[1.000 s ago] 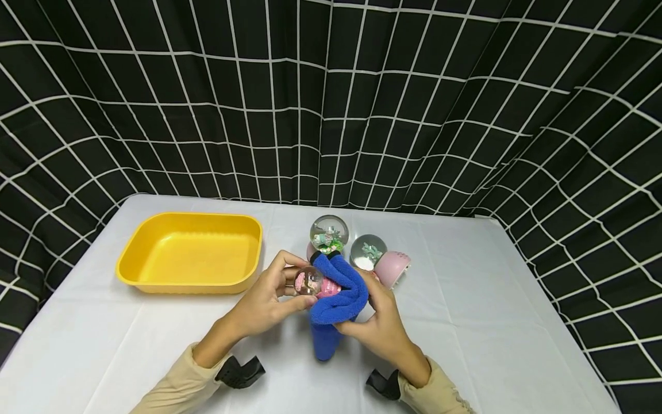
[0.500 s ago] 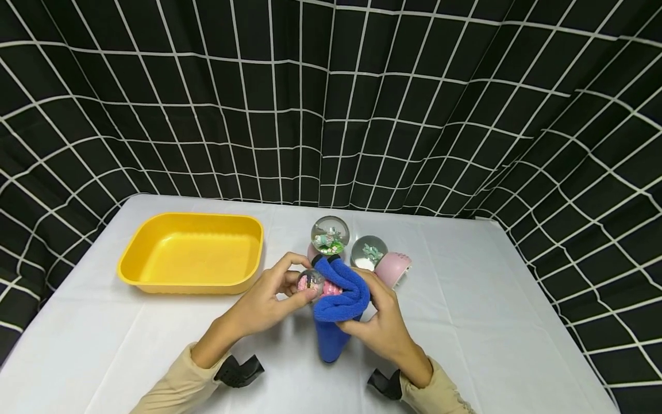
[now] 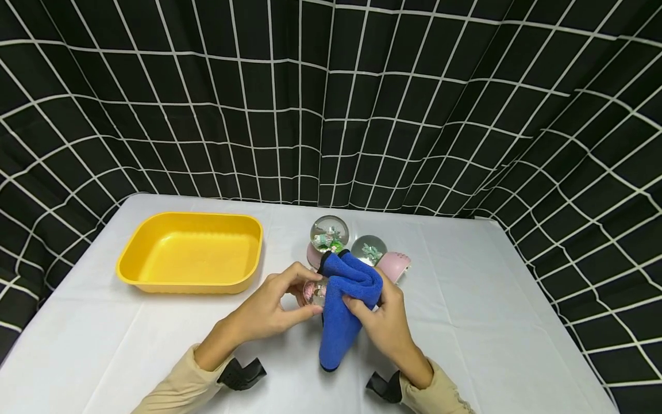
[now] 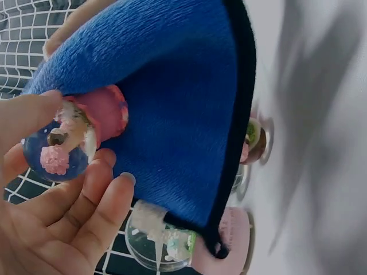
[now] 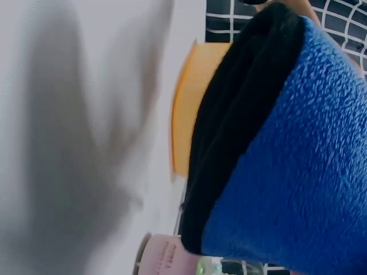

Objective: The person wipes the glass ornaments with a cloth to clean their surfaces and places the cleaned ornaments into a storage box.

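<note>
My left hand [image 3: 266,307] holds a small snow globe [image 3: 314,292] by its clear ball. Its pink base [image 4: 106,114] points toward the blue cloth [image 3: 338,328] in the left wrist view, with pink figures inside the ball. In my right hand [image 3: 390,322] is that cloth, black-edged and folded, with the thumb pressed on its near side. The cloth meets the small globe's base and hides it in the head view. Most of the right wrist view is filled by the cloth [image 5: 298,166], so the right fingers are mostly hidden there.
Just behind the hands, a larger snow globe [image 3: 329,234] stands upright on a pink base. Another globe [image 3: 369,250] lies on its side, pink base [image 3: 394,266] to the right. At left on the white table [image 3: 491,328] sits a yellow tub [image 3: 191,287]. A black grid curtain [image 3: 320,103] hangs behind.
The right hand has shifted slightly right and its thumb now presses the cloth's front. The cloth has turned, its folded opening no longer facing the camera, and covers the small globe's base.
</note>
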`<action>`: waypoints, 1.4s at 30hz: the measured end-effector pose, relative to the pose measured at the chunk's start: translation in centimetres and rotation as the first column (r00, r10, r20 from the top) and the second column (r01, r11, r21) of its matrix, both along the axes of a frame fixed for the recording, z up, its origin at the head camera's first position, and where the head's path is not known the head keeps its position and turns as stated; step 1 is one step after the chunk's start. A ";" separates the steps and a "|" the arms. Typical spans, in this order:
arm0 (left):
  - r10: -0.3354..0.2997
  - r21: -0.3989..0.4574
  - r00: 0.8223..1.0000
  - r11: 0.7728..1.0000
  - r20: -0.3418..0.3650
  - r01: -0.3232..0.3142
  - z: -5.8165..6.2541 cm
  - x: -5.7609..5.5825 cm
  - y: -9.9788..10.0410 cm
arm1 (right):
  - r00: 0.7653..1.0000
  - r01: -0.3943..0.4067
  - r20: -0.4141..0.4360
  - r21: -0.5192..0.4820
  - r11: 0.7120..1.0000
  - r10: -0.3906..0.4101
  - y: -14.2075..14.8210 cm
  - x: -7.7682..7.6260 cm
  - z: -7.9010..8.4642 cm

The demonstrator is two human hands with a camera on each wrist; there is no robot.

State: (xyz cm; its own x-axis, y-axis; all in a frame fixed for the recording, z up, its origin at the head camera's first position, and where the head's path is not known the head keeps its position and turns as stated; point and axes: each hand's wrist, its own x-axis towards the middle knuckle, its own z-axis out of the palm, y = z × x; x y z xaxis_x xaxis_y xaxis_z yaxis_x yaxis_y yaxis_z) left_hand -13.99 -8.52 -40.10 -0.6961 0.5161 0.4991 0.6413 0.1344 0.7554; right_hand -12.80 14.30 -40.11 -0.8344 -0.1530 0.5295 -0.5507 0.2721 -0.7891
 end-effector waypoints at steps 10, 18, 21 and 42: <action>-0.045 0.026 0.997 0.999 -0.064 0.047 -0.2 -0.2 -0.1 | 0.960 -0.172 0.224 0.011 0.985 0.166 0.7 -0.4 0.3; -0.055 -0.025 0.990 0.998 -0.126 0.053 0.0 0.0 0.0 | 0.989 -0.072 0.134 0.031 0.997 0.067 0.4 -0.3 0.1; -0.051 -0.014 0.992 0.999 -0.115 0.050 0.0 0.0 0.1 | 0.988 -0.062 0.139 0.000 0.998 0.062 0.5 -0.4 0.1; -0.024 0.032 0.998 0.999 0.053 0.022 0.7 0.1 -0.8 | 0.943 -0.326 0.090 0.047 0.944 0.321 1.2 -0.6 0.6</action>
